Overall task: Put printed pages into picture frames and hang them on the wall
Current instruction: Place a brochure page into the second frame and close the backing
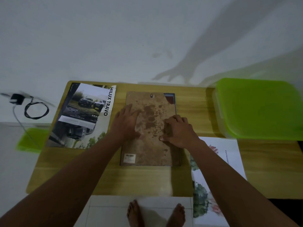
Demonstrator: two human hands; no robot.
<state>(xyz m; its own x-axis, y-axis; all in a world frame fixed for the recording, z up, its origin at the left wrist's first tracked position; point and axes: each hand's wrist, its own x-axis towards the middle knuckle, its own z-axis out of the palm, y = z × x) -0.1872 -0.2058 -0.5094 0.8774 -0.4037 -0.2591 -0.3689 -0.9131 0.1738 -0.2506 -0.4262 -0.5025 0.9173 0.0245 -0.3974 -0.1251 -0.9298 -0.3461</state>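
Lying face down at the centre of the picture, the picture frame (150, 112) showed its stained brown backing board, with a small metal hanger (151, 95) at the top edge and a barcode sticker (130, 158) near the lower left corner. At the upper right corner the board was broken away, baring a reddish patch (169, 99) underneath.

The left hand (126, 123) rested flat on the left side of the board, fingers straight and released. The right hand (178, 130) sat at the board's right edge with its fingers curled and the thumb tip down on the board; I could not tell whether it was gripping anything.

Narrow strips of bare wooden table (147, 181) ran on both sides of the frame, and a wider bare stretch lay below it down to the near edge. A truck brochure (85, 115) reading "HILUX TRAVO" filled the table's upper left. A floral printed page (229, 154) lay at lower right, hanging past the near edge. A box with a green lid (259, 108) crowded the upper right.

Off the table at far left lay a loose green lid (32, 140), a black charger (16, 98) and its coiled cable (36, 110). Bare feet (134, 212) stood on white tiles at bottom centre. The white wall (98, 38) above carried a hand's shadow (180, 71).
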